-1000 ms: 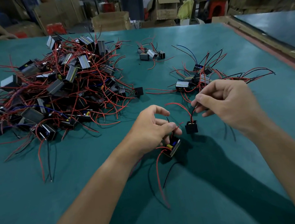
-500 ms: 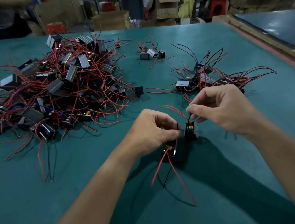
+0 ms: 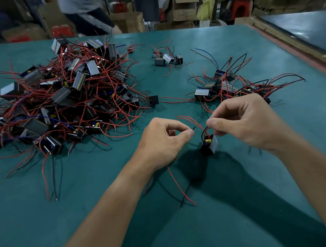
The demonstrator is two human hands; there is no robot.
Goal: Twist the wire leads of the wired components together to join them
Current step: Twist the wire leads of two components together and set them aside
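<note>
My left hand (image 3: 161, 142) pinches the tip of a thin black wire lead (image 3: 193, 128) between thumb and forefinger. Red and black leads (image 3: 181, 186) trail out from under that hand onto the green table; the component they belong to is hidden beneath it. My right hand (image 3: 244, 122) pinches the black and red leads of a small black component (image 3: 209, 145) with a yellow part on top, which hangs just below its fingers. The two hands sit a few centimetres apart above the table.
A large heap of wired components (image 3: 63, 102) covers the table's left half. A smaller cluster (image 3: 225, 87) lies behind my right hand and a few more components (image 3: 167, 58) sit further back. Cardboard boxes (image 3: 182, 4) and a person stand beyond the table's far edge (image 3: 187, 28).
The left-hand component has slipped out of sight under my left hand, which now pinches a black wire tip. My right hand shifted slightly right with its component. A person walked across the background.
</note>
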